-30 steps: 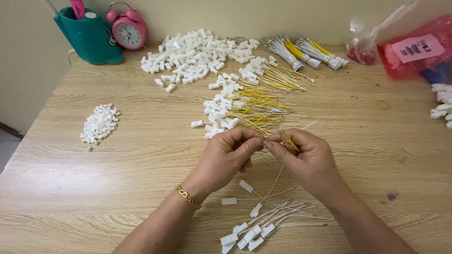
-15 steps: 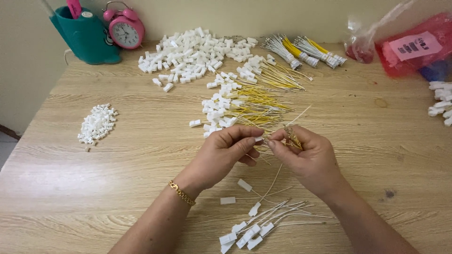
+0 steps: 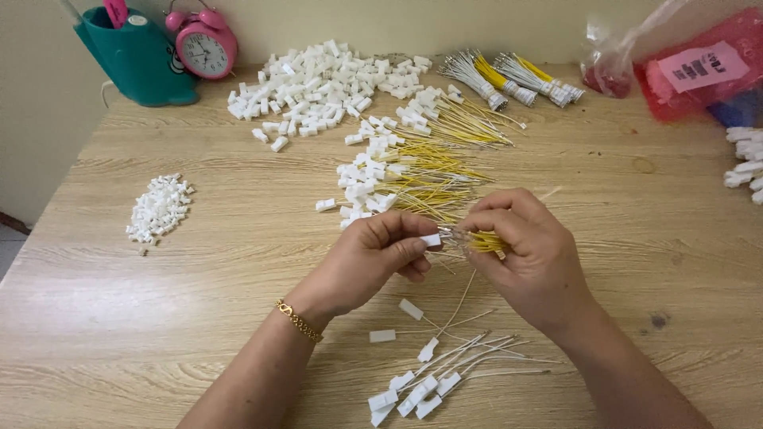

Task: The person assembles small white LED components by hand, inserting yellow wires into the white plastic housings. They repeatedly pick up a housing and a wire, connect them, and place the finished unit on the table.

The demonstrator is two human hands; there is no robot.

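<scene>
Small white connector housing (image 3: 431,239) pinched at the fingertips of the left hand (image 3: 372,262), just above the middle of the surface (image 3: 199,262), a bit toward the near edge. Right hand (image 3: 524,254) closed on a bundle of yellow wires (image 3: 486,241), wire tips pointing left and meeting the housing; whether a tip is inside the housing cannot be told. One thin pale wire (image 3: 459,298) hangs down from between the hands toward the surface. Hands almost touching, fingers curled, both lifted off the surface. Gold bracelet (image 3: 299,320) on the left wrist.

Just below the hands, near the near edge: pile of finished white leads with white housings (image 3: 425,381), fanned out; two loose white housings (image 3: 382,336) beside it.

Behind the hands, centre: heap of yellow wires with white housings (image 3: 405,179). Further back, toward the far edge: big pile of loose white housings (image 3: 326,83). Right of that, bundles of yellow and white wires (image 3: 513,79) lying slanted.

Left side of the surface: small heap of tiny white parts (image 3: 159,208). Far left corner: teal holder (image 3: 139,59), pink alarm clock (image 3: 207,48) just beside it. Far right corner: red plastic bag (image 3: 691,67) with a pink label. Right edge: a few white housings (image 3: 747,163), cut off by the frame.
</scene>
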